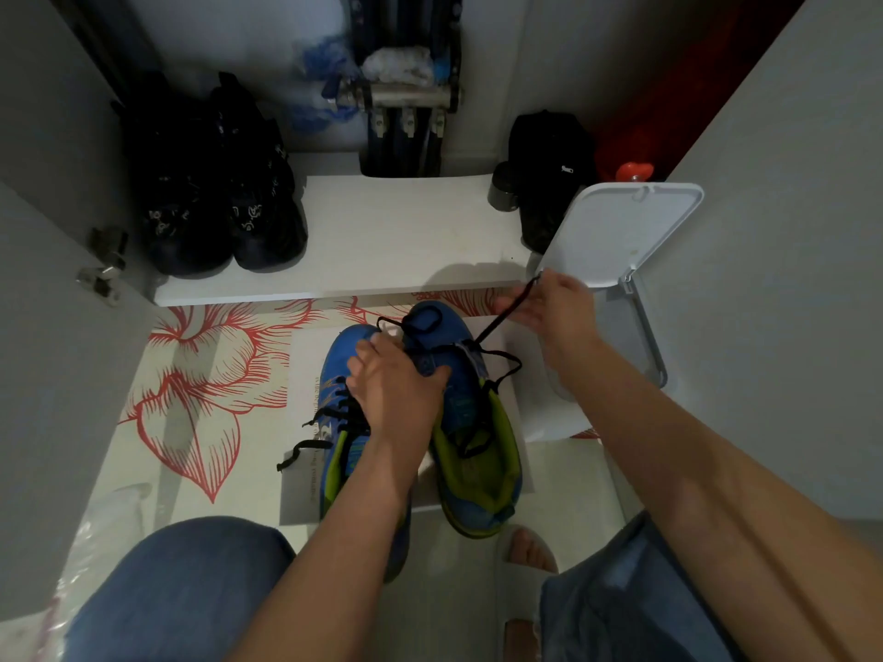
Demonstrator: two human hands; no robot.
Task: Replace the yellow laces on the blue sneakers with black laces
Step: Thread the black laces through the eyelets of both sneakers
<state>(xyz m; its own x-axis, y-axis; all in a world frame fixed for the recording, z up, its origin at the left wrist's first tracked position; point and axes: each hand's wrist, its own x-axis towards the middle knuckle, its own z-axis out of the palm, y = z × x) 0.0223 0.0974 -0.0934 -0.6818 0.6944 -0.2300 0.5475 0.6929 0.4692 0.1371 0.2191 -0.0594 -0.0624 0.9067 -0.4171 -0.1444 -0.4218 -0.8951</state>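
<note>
Two blue sneakers with green lining stand side by side on the floor in front of me. The left sneaker (pixel 337 375) carries a black lace whose ends trail off to its left. My left hand (pixel 394 382) presses down on the right sneaker (pixel 470 422), gripping its front part. A black lace (pixel 497 322) runs taut from that shoe up to my right hand (pixel 549 301), which pinches its end above and to the right of the toe. No yellow lace is visible.
An open cabinet shelf (pixel 382 241) ahead holds dark bags (pixel 215 183) on the left and a black bag (pixel 549 169) on the right. A white bin with raised lid (pixel 616 231) stands at the right. A red-flowered floor mat (pixel 205 384) lies underneath. My knees fill the bottom.
</note>
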